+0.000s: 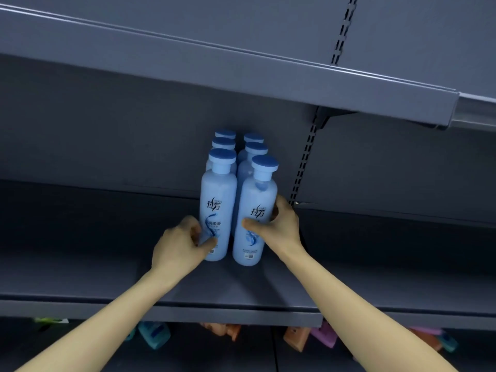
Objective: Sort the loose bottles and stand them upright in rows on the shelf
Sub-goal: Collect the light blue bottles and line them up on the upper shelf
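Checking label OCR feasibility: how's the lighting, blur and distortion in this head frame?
Head view: dim, blue cast, no glare; labels on the front left bottle and front right bottle are fairly sharp but partly covered by the left hand and right hand; wide-angle distortion bends the upper shelf edge; the loose bottles below are dark and blurred.

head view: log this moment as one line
left hand: grips front left bottle | right hand: grips front right bottle | both: upright on shelf | rows: two | loose bottles: below
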A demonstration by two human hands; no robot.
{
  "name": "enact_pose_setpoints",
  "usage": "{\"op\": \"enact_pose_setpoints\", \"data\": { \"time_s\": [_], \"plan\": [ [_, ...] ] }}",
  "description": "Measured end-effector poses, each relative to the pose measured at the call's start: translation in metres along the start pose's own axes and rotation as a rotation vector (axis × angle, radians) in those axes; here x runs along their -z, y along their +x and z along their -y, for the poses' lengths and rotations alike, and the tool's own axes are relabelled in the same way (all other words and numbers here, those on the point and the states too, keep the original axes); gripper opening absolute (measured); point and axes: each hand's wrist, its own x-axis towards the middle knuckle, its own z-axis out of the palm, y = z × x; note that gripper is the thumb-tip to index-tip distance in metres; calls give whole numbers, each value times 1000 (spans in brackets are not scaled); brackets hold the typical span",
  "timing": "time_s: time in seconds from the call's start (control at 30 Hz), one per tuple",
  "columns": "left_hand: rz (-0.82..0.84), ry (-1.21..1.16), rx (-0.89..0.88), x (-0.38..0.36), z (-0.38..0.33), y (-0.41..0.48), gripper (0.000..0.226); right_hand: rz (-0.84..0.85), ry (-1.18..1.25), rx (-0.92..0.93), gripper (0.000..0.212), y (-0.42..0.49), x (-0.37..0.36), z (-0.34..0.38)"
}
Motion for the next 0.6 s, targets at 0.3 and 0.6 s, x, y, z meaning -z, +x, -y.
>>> {"op": "enact_pose_setpoints", "data": {
  "time_s": [0.3, 0.6],
  "plan": [
    [32, -296, 42, -14, -9, 9, 87, 104, -55, -113, 60, -16, -11, -29],
    [61, -478, 39, -21, -16, 16, 82, 75, -35, -108, 63, -15, -20, -29]
  ]
}}
